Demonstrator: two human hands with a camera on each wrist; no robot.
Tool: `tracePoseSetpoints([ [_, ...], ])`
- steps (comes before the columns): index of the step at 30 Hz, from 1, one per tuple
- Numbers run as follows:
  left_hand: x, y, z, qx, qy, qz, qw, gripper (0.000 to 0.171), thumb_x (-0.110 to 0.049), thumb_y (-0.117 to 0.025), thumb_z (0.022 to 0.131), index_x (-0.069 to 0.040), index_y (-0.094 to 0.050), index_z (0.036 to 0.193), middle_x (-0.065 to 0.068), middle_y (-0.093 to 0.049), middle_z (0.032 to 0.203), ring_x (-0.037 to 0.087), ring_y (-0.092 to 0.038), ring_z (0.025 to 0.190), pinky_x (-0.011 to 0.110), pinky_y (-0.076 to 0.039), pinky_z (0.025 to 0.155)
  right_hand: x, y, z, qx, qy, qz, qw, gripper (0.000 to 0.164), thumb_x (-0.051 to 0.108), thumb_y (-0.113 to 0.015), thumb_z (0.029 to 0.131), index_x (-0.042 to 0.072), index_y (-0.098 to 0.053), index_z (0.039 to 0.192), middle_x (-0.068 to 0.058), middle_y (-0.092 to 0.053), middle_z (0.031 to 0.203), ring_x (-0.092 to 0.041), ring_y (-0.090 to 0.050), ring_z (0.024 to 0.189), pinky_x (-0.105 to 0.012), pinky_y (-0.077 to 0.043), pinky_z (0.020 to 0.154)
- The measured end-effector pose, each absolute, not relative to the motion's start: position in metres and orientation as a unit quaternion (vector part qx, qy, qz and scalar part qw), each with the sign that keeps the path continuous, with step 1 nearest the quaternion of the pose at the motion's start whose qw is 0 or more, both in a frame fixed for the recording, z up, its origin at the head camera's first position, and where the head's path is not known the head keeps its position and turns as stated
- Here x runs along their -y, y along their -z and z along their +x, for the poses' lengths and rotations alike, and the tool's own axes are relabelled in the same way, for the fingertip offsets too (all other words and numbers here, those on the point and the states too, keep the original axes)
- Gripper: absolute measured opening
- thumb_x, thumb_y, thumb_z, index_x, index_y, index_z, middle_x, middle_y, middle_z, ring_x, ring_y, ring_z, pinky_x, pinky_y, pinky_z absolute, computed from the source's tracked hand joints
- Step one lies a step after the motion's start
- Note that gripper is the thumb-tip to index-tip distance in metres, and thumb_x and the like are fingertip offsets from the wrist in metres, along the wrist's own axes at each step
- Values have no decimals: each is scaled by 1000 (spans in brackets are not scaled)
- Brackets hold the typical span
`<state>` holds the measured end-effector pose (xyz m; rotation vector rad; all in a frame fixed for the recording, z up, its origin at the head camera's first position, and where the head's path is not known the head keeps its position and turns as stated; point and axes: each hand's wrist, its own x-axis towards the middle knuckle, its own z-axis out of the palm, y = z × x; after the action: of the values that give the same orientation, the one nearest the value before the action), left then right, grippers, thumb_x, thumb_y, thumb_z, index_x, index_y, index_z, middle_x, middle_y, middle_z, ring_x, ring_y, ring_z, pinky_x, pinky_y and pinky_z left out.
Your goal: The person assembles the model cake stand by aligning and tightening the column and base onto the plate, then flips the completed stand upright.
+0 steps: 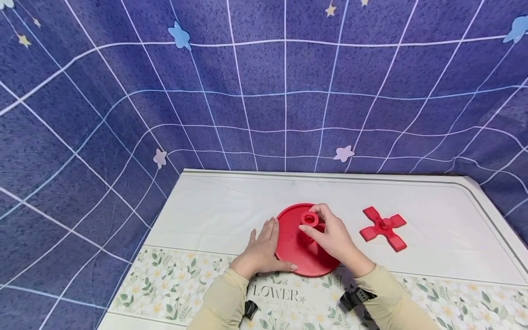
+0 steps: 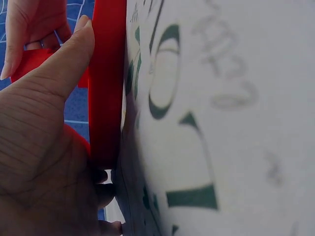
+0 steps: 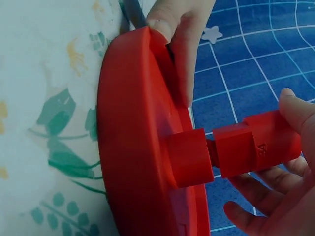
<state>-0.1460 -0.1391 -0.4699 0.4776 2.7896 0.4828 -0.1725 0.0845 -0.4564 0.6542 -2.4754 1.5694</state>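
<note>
1. Lower ctr of frame: red round base (image 1: 288,247) w/ short post (image 3: 189,158), flat on tabletop (image 1: 231,197).
2. L hand (image 1: 264,250), fingers straight, rests along base's rim.
3. R hand (image 1: 332,233) pinches red tube (image 3: 261,143) at post's top.
4. Lower R of frame: red cross-shaped pc (image 1: 384,224), near base, untouched.

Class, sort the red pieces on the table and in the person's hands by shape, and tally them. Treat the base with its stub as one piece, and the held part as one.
Round base with stub: 1
Cylindrical piece, held by the right hand: 1
Cross-shaped piece: 1
Total: 3
</note>
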Motion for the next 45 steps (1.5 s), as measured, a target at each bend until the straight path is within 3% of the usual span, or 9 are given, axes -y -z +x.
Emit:
tracePoseSetpoints([
  [7, 139, 472, -147, -963, -163, 164, 137, 128, -76, -65, 71, -1, -5, 156, 13, -4, 163, 30, -4, 149, 59, -6, 115, -85, 459, -174, 833, -504, 213, 84, 46, 28, -80, 83, 13, -51, 116, 2, -66, 103, -13, -64, 95, -41, -54, 88],
  [14, 138, 471, -147, -962, -169, 165, 138, 128, -76, -66, 72, -1, -5, 156, 13, -4, 163, 29, -3, 149, 59, -6, 115, -93, 452, -177, 816, -520, 244, 67, 44, 17, -70, 91, 7, -53, 130, -9, -62, 123, -23, -58, 115, -46, -46, 99],
  [19, 138, 470, -146, -961, -171, 163, 140, 128, -75, -66, 71, -1, -5, 156, 13, -4, 163, 29, -3, 149, 58, -5, 115, -98, 451, -184, 751, -590, 296, 1, 45, -8, -55, 90, -2, -51, 135, -18, -56, 131, -30, -58, 116, -31, -48, 97],
  [22, 138, 470, -146, -962, -169, 164, 138, 127, -75, -66, 72, -1, -6, 156, 13, -5, 163, 29, -4, 149, 58, -6, 115, -100, 453, -187, 727, -611, 310, -40, 48, -11, -52, 90, -6, -48, 138, -24, -53, 134, -25, -61, 111, -22, -49, 92],
  [26, 138, 471, -145, -962, -172, 164, 137, 127, -74, -67, 72, -1, -6, 156, 13, -5, 163, 30, -4, 149, 59, -6, 115, -102, 455, -188, 721, -619, 304, -69, 47, -6, -55, 93, -8, -46, 139, -27, -53, 133, -16, -62, 107, -19, -49, 90],
  [30, 139, 472, -146, -961, -176, 165, 135, 128, -74, -67, 71, -1, -6, 156, 14, -6, 163, 30, -4, 149, 59, -6, 115, -102, 454, -187, 724, -619, 296, -71, 45, 0, -61, 93, -6, -50, 136, -23, -58, 127, -17, -63, 104, -20, -50, 89],
  [37, 139, 471, -146, -961, -177, 163, 135, 128, -75, -68, 70, -1, -6, 156, 13, -5, 163, 30, -4, 149, 59, -5, 115, -98, 453, -182, 755, -599, 264, -34, 37, 5, -71, 89, 3, -59, 123, -11, -64, 112, -20, -65, 97, -27, -53, 83],
  [42, 139, 471, -146, -963, -171, 163, 131, 129, -76, -67, 70, -2, -5, 156, 13, -5, 163, 29, -4, 149, 58, -6, 115, -90, 442, -171, 779, -584, 229, -10, 35, 2, -73, 86, -2, -56, 116, -17, -67, 106, -33, -66, 102, -35, -55, 82],
  [45, 139, 471, -146, -963, -168, 164, 131, 129, -76, -66, 70, -2, -5, 156, 13, -5, 163, 29, -4, 149, 59, -6, 115, -87, 446, -170, 785, -581, 215, 14, 36, 8, -77, 84, 0, -55, 112, -13, -69, 103, -29, -67, 98, -33, -56, 77],
])
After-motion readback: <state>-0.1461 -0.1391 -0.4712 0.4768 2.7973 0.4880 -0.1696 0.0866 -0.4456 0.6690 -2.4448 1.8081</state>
